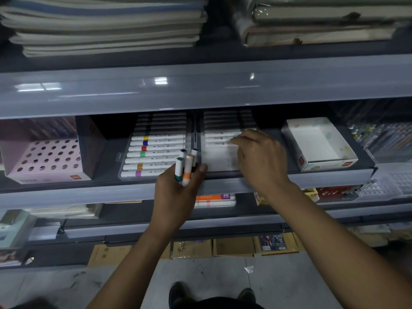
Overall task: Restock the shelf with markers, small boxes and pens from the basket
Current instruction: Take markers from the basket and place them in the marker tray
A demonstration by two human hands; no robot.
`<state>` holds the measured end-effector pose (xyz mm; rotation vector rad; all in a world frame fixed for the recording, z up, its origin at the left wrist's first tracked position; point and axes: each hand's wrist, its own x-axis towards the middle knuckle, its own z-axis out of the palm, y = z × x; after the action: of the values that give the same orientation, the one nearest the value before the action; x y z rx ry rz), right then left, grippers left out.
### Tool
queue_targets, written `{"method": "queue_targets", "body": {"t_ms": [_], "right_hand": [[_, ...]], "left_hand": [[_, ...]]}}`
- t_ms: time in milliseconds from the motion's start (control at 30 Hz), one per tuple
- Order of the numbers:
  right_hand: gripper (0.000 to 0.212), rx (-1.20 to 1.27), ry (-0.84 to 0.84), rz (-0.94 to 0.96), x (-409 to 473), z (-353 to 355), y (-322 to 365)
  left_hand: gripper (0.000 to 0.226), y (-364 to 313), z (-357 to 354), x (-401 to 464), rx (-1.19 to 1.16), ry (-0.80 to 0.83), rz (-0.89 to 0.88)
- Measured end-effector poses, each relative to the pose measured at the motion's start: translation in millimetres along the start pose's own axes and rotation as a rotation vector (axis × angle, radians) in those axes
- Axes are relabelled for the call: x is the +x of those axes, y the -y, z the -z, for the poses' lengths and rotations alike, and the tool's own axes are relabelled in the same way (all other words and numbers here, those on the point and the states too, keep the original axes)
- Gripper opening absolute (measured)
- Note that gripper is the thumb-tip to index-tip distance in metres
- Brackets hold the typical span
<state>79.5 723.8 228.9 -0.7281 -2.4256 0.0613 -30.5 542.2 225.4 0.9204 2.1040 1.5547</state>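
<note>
Presently on the middle shelf (200, 186): two clear trays side by side. Left tray (156, 150) holds a full row of white acrylic markers (156, 148) lying crosswise, bands yellow, blue, red, green, orange, purple. Right tray (219, 157) holds a few markers at its back; its front part is bare.

Left hand (176, 190): fingers curled round a bunch of loose markers (186, 167), held upright in front of the gap between the trays; teal, orange and dark caps show.

Right hand (259, 157): reaches into the right tray, fingertips (234, 141) at the nearest marker lying there; whether this grip pinches it or only touches it cannot be told.

Also on the shelf: pink perforated box (46, 159) far left; open white carton (318, 146) right of the trays. Upper shelf: stacked notebooks (107, 25). Basket not in view.
</note>
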Motion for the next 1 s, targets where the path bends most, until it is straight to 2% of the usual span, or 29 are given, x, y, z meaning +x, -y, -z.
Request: {"method": "queue_targets", "body": {"t_ms": [100, 200, 300, 367, 533, 667, 733, 867, 1000], "right_hand": [[0.026, 0.124, -0.071, -0.055, -7.4, 3.4, 6.2], [0.020, 0.380, -0.053, -0.069, -18.4, 7.9, 19.3], [0.013, 0.696, 0.132, -0.135, -23.2, 18.3, 38.7], [0.016, 0.831, 0.253, -0.190, -24.0, 22.6, 49.8], [0.023, 0.945, 0.284, -0.333, -20.5, 29.3, 52.8], [0.013, 1.044, 0.170, -0.463, -16.7, 36.5, 43.8], [0.013, 1.115, 0.154, -0.509, -16.8, 42.6, 37.4], [0.016, 1.184, 0.172, -0.488, -22.2, 52.8, 24.0], [0.021, 1.080, 0.180, -0.432, -28.6, 51.2, 12.5]], "left_hand": [[0.043, -11.4, 0.1, -1.6, -0.264, 0.115, 0.113], [0.044, -19.2, -0.5, -1.4, -0.397, 0.116, 0.193], [0.052, -21.3, -2.3, -3.0, -0.429, 0.147, 0.248], [0.053, -22.1, -2.3, -4.3, -0.424, 0.176, 0.230], [0.052, -25.1, -2.6, -6.1, -0.398, 0.162, 0.244], [0.047, -25.8, -1.9, -7.0, -0.459, 0.068, 0.289], [0.050, -21.6, 0.7, -6.8, -0.406, 0.002, 0.263], [0.044, -16.1, 5.4, -4.4, -0.337, -0.084, 0.232], [0.036, -17.3, 6.9, -4.1, -0.346, -0.053, 0.217]]}}
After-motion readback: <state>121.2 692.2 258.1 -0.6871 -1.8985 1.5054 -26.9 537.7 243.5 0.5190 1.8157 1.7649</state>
